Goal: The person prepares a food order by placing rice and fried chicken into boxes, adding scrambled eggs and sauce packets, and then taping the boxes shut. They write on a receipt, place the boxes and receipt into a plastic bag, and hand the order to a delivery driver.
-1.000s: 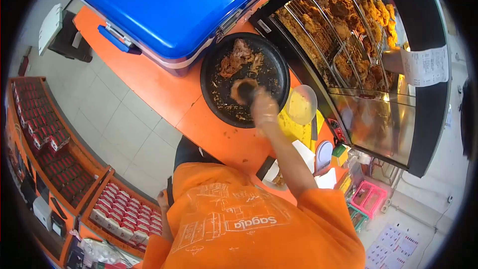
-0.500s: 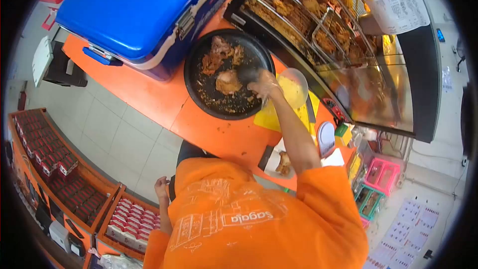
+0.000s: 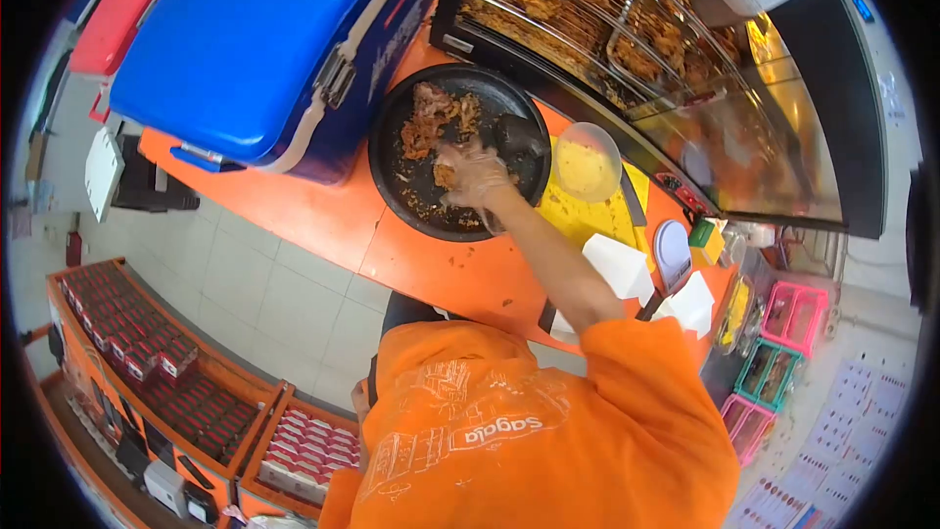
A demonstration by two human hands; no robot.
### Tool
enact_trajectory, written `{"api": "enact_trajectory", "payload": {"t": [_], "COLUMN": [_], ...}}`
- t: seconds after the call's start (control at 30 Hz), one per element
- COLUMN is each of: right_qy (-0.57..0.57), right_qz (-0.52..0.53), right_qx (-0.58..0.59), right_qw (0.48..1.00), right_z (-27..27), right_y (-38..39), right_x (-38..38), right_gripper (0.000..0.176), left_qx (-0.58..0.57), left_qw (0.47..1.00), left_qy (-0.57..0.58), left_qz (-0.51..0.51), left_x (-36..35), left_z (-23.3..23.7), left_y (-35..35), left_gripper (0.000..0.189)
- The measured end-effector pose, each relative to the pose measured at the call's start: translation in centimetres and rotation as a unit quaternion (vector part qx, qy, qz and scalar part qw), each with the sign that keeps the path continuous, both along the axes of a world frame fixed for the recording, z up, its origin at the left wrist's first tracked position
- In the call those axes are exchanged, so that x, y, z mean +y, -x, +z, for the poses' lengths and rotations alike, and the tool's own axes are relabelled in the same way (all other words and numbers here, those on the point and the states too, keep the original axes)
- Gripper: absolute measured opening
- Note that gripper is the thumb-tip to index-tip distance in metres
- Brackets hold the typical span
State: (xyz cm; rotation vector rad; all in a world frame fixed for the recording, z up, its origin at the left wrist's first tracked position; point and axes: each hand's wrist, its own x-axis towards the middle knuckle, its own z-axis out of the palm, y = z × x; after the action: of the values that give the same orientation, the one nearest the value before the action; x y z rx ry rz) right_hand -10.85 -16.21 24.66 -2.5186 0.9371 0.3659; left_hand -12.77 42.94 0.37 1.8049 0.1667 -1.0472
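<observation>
My right hand (image 3: pixel 476 174), in a clear glove, is over the black round pan (image 3: pixel 431 225) with its fingers around a fried piece (image 3: pixel 444 176). Shredded brown meat (image 3: pixel 424 122) and crumbs lie beside it. A dark object (image 3: pixel 521 135) rests at the pan's right side, apart from my fingers. My left hand (image 3: pixel 361 399) hangs low by my side, mostly hidden by the orange shirt, its fingers not readable.
A blue cooler (image 3: pixel 245 29) stands left of the pan on the orange table (image 3: pixel 294 204). Right of it are a tub (image 3: pixel 587 162), a yellow board (image 3: pixel 573 217), a knife (image 3: pixel 633 198), white boxes (image 3: pixel 619 264) and a scale (image 3: pixel 673 247). Behind is a glass food cabinet (image 3: pixel 627 88).
My right hand has moved left from the dark object onto the fried piece. My left hand is now more hidden by my side. The whole view has shifted.
</observation>
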Motion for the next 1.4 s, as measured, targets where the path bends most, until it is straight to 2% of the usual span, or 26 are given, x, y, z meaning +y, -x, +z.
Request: {"api": "enact_trajectory", "payload": {"t": [0.07, 0.1, 0.17, 0.2, 0.23, 0.3, 0.4, 0.47, 0.5, 0.6, 0.63, 0.67, 0.73, 0.77, 0.8, 0.9, 0.97, 1.07, 1.1, 1.17, 1.2, 1.23, 1.3, 1.33, 1.37, 1.4], "right_qy": [-0.002, 0.015, -0.046, -0.053, -0.053, -0.114, -0.06, 0.03, 0.025, 0.073, 0.076, 0.103, 0.149, 0.147, 0.105, -0.022, -0.064, -0.019, 0.006, -0.012, -0.044, 0.045, 0.177, 0.124, 0.129, 0.196], "right_qz": [-0.06, -0.076, -0.102, -0.137, -0.137, -0.202, -0.275, -0.348, -0.416, -0.606, -0.694, -0.748, -0.801, -0.8, -0.776, -0.65, -0.586, -0.688, -0.685, -0.668, -0.673, -0.634, -0.562, -0.6, -0.637, -0.617], "right_qx": [0.076, 0.08, 0.023, -0.044, -0.124, -0.211, -0.333, -0.463, -0.452, -0.373, -0.384, -0.372, -0.13, -0.141, -0.074, 0.125, 0.183, 0.006, -0.089, -0.127, -0.089, -0.125, -0.175, -0.14, -0.073, -0.03], "right_qw": [0.995, 0.994, 0.994, 0.988, 0.981, 0.95, 0.9, 0.814, 0.789, 0.699, 0.605, 0.54, 0.565, 0.564, 0.618, 0.749, 0.787, 0.726, 0.723, 0.733, 0.733, 0.762, 0.789, 0.778, 0.756, 0.762], "right_z": [-1.3, -2.1, -3.4, -3.7, -6.0, -4.8, -1.5, 1.8, 0.3, 6.9, 4.2, 2.3, -0.8, -1.4, -2.1, -3.9, -4.0, -0.8, 0.2, 2.5, 3.3, 0.4, -3.4, -1.3, -2.6, -3.7], "right_y": [-1.5, -2.2, -2.0, -1.0, 0.3, 3.3, 10.6, 17.9, 22.7, 36.5, 42.4, 47.9, 56.6, 59.2, 61.1, 64.6, 65.6, 64.8, 64.9, 64.4, 64.2, 65.5, 67.7, 67.1, 68.0, 68.5], "right_x": [0.1, 0.5, 0.5, 0.7, 0.7, 1.4, 3.9, 6.6, 8.0, 11.9, 12.0, 12.7, 12.3, 11.8, 11.9, 11.9, 12.1, 13.5, 13.7, 13.4, 12.9, 13.6, 14.5, 14.6, 15.1, 15.4], "right_gripper": [0.07, 0.057, 0.044, 0.034, 0.032, 0.047, 0.055, 0.057, 0.053, 0.041, 0.042, 0.041, 0.06, 0.06, 0.054, 0.041, 0.04, 0.039, 0.04, 0.042, 0.041, 0.041, 0.041, 0.04, 0.029, 0.024], "left_qx": [0.006, 0.009, 0.022, 0.031, 0.044, 0.058, 0.074, 0.083, 0.089, 0.045, -0.024, -0.1, -0.149, -0.128, -0.108, -0.068, -0.132, -0.247, -0.201, -0.171, -0.193, -0.216, -0.266, -0.26, -0.252, -0.37], "left_qw": [1.0, 0.999, 0.997, 0.996, 0.993, 0.986, 0.973, 0.96, 0.953, 0.933, 0.913, 0.885, 0.865, 0.859, 0.85, 0.819, 0.792, 0.708, 0.702, 0.708, 0.705, 0.696, 0.682, 0.705, 0.723, 0.713], "left_qy": [-0.013, -0.019, -0.033, -0.042, -0.048, -0.07, -0.1, -0.12, -0.13, -0.149, -0.111, -0.075, -0.026, 0.001, 0.022, 0.069, 0.089, 0.146, 0.106, 0.086, 0.153, 0.219, 0.224, 0.198, 0.177, 0.217], "left_qz": [-0.019, -0.031, -0.063, -0.078, -0.098, -0.137, -0.195, -0.239, -0.257, -0.323, -0.391, -0.449, -0.479, -0.496, -0.515, -0.566, -0.59, -0.645, -0.675, -0.68, -0.665, -0.649, -0.643, -0.63, -0.618, -0.555], "left_x": [-0.3, -0.2, 0.3, 0.1, -0.3, -0.1, -1.4, -3.0, -4.1, -8.0, -11.5, -16.8, -24.8, -28.7, -31.5, -37.2, -39.1, -41.0, -41.9, -43.5, -44.1, -44.8, -46.8, -48.1, -49.8, -52.0], "left_z": [0.9, 1.0, 1.7, 2.1, 2.3, 2.7, 2.6, 2.1, 1.9, 1.1, 3.5, 8.0, 12.9, 15.8, 18.1, 18.9, 17.5, 14.9, 14.9, 16.8, 15.2, 13.6, 17.3, 18.1, 19.3, 22.5], "left_y": [-1.3, -2.0, -3.9, -4.8, -5.7, -7.9, -10.7, -12.3, -12.8, -13.2, -11.5, -8.6, -2.6, 1.2, 4.8, 14.2, 19.2, 22.8, 23.8, 27.3, 28.7, 30.1, 29.5, 28.5, 27.7, 26.0], "left_gripper": [0.021, 0.021, 0.021, 0.021, 0.021, 0.021, 0.021, 0.021, 0.021, 0.02, 0.021, 0.021, 0.02, 0.022, 0.025, 0.049, 0.063, 0.07, 0.071, 0.069, 0.068, 0.067, 0.068, 0.065, 0.062, 0.058]}}
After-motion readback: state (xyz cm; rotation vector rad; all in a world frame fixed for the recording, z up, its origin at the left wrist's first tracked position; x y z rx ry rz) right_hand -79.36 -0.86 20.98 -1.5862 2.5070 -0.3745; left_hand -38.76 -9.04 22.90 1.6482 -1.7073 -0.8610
